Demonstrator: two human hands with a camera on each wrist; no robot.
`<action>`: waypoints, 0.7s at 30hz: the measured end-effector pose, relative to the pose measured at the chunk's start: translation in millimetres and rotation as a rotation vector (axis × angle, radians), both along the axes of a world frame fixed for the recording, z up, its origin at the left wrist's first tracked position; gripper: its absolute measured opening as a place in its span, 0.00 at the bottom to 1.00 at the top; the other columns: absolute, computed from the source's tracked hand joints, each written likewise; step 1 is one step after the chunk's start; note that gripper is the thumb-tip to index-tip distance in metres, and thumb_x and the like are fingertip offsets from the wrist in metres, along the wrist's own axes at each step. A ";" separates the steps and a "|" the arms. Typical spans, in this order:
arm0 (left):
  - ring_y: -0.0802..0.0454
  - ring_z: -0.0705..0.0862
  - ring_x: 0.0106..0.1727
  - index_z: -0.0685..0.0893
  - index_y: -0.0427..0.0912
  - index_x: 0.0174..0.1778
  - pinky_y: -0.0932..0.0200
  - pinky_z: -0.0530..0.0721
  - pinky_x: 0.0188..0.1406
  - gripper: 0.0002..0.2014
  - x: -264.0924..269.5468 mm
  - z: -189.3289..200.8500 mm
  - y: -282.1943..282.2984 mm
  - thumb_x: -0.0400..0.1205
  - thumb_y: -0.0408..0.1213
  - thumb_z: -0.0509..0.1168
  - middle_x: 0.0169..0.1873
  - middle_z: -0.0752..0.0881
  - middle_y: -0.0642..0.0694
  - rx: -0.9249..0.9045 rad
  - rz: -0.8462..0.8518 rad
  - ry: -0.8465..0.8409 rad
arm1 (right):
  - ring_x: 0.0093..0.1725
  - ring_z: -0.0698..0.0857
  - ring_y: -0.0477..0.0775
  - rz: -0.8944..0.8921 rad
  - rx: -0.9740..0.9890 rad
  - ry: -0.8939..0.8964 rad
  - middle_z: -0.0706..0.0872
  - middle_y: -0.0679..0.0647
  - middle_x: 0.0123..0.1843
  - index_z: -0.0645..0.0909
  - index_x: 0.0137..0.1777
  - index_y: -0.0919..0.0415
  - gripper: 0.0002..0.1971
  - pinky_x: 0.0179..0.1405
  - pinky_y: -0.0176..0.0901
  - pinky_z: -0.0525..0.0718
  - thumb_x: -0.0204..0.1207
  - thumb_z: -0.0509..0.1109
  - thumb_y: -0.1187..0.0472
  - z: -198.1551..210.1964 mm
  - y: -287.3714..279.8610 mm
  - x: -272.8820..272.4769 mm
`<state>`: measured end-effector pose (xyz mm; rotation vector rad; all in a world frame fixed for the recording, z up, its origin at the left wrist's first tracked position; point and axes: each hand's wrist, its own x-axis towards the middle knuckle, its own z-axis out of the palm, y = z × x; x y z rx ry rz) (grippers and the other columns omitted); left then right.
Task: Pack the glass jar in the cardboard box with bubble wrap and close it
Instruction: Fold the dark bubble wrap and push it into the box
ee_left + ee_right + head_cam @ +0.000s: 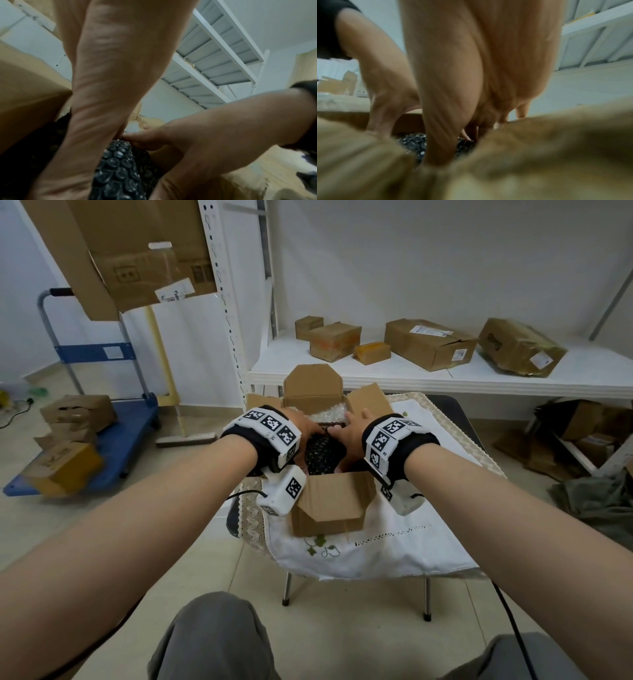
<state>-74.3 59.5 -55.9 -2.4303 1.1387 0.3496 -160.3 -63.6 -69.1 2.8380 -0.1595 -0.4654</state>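
Both hands, left hand (pixel 301 424) and right hand (pixel 349 428), pinch the dark bubble wrap (pixel 320 455) bundle, jar presumably inside, sitting in the open cardboard box (pixel 329 501). Packing step; next: release, fold flaps.

Forearms: bare, no sleeves.
Wrist bands (pixel 399 444): black straps under white blocks printed with black square markers.
Wrist cameras (pixel 283 494): white housings below each wrist, black cables trailing.
Trousers (pixel 212 642): grey.
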 end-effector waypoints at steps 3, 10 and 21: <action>0.47 0.78 0.55 0.71 0.51 0.73 0.53 0.76 0.60 0.36 12.3 -12.4 -3.5 0.72 0.59 0.74 0.68 0.81 0.47 0.050 0.141 0.035 | 0.83 0.58 0.58 0.048 -0.035 0.017 0.66 0.52 0.82 0.63 0.80 0.49 0.36 0.80 0.69 0.51 0.76 0.64 0.34 -12.5 2.3 5.9; 0.44 0.89 0.42 0.79 0.66 0.60 0.47 0.89 0.50 0.31 115.7 -73.1 -39.7 0.59 0.64 0.73 0.48 0.90 0.48 0.052 0.099 0.169 | 0.85 0.59 0.58 0.035 -0.004 0.084 0.61 0.53 0.86 0.58 0.85 0.54 0.42 0.81 0.72 0.42 0.77 0.56 0.30 -14.6 0.9 12.6; 0.52 0.87 0.57 0.81 0.63 0.71 0.45 0.82 0.68 0.37 -4.9 26.1 19.8 0.66 0.73 0.70 0.56 0.89 0.56 -0.197 0.120 0.444 | 0.83 0.64 0.58 0.064 0.209 -0.013 0.65 0.55 0.84 0.62 0.84 0.53 0.39 0.83 0.64 0.40 0.77 0.66 0.37 6.3 5.6 -7.0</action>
